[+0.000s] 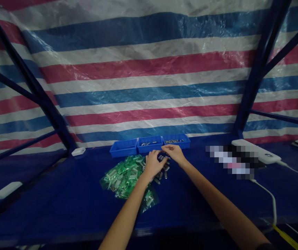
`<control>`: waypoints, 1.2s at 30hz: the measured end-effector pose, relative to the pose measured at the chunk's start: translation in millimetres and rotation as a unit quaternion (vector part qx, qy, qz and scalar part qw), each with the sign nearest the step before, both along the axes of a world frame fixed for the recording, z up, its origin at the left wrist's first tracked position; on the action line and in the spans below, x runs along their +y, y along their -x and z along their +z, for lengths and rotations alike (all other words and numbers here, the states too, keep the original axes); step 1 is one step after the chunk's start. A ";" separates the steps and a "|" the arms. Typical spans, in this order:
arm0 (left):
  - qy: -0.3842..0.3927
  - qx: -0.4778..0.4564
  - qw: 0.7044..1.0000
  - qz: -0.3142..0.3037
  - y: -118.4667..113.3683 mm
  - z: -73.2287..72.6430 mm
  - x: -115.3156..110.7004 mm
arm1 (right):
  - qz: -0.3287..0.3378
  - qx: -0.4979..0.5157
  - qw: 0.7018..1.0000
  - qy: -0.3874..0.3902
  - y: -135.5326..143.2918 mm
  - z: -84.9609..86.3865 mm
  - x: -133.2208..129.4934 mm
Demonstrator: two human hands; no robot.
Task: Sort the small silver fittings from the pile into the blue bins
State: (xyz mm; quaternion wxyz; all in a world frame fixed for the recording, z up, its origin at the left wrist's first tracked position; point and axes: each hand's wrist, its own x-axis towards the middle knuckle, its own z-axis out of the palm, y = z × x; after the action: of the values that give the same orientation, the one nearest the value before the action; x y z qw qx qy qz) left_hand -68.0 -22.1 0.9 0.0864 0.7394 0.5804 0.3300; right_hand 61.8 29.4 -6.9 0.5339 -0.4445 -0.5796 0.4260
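My left hand (153, 164) is over a loose heap of small metal pieces (166, 168), at the right edge of a pile of green-tinted clear bags (125, 178). Its thumb and fingers are curved and apart, with pieces showing in the gap. Just to its right, my right hand (174, 153) has its fingertips pinched together in front of the blue bins; anything between them is too small to make out. Small metal parts lie in the right blue bin (187, 143), and a few are in the middle blue bin (149, 149). No parts show in the left blue bin (123, 152).
On the blue table (68, 205), a white power bank (255, 151) with cables lies at right, beside a pixelated patch. A white adapter (78, 151) and a white block (7, 190) are at left. Blue metal posts (253, 76) and a striped sheet (149, 69) stand behind.
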 end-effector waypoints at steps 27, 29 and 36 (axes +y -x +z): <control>0.037 0.166 0.983 0.072 0.6 3.9 -7.0 | 0.046 -0.111 0.992 -0.040 -16.0 12.3 0.0; 0.040 0.162 0.984 0.061 -0.2 2.4 -6.6 | 0.005 -0.236 0.969 -0.071 -20.9 8.2 -1.2; 0.031 0.163 0.985 0.049 -2.0 -2.9 -4.5 | -0.030 -0.384 0.922 -0.038 -22.0 1.2 -9.3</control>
State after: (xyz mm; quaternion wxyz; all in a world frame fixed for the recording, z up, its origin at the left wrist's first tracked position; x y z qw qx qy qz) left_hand -66.0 -26.6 -2.1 -0.0027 0.7509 0.6322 0.1909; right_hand 83.8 20.0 -5.8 0.2996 -0.5701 -0.7425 0.1841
